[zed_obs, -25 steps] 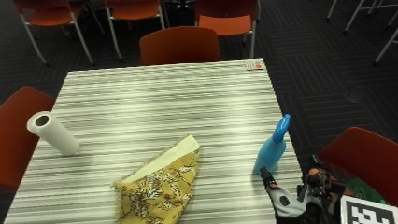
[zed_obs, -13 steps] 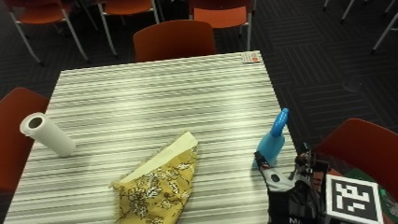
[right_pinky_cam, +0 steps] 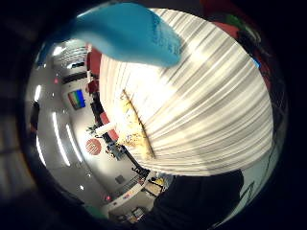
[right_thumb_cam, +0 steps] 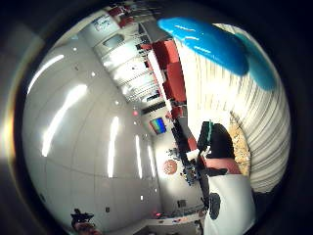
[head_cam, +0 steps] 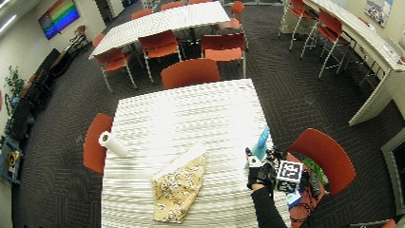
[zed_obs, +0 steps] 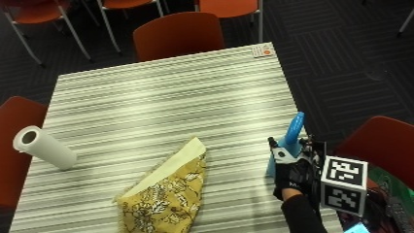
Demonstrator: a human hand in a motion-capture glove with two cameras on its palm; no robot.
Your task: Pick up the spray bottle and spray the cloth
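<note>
In the outside view the blue spray bottle [zed_obs: 289, 142] stands upright near the right edge of the striped bench [zed_obs: 162, 97], in the lower right of the frame. The gloved right hand [zed_obs: 294, 174] is just below it and reaches up to its base. The hand covers the lower part of the bottle, so it is hard to say if the fingers [zed_obs: 277, 151] are closed around it or only touch it; I cannot tell the grip. The forearm is cut off by the lower edge of the frame.

The yellow patterned cloth [zed_obs: 169, 194] lies folded on the bench at lower centre, well apart from the bottle; its bottom end is cut off by the frame. A white paper roll [zed_obs: 43, 146] lies at the left edge of the bench. A small card [zed_obs: 261, 49] sits at the far right corner, and its print is too small to read.

In the palm views the blue bottle [right_pinky_cam: 129, 33] fills a large part of the picture, close to the palm, with the striped bench and the cloth [right_pinky_cam: 136, 127] behind it.
</note>
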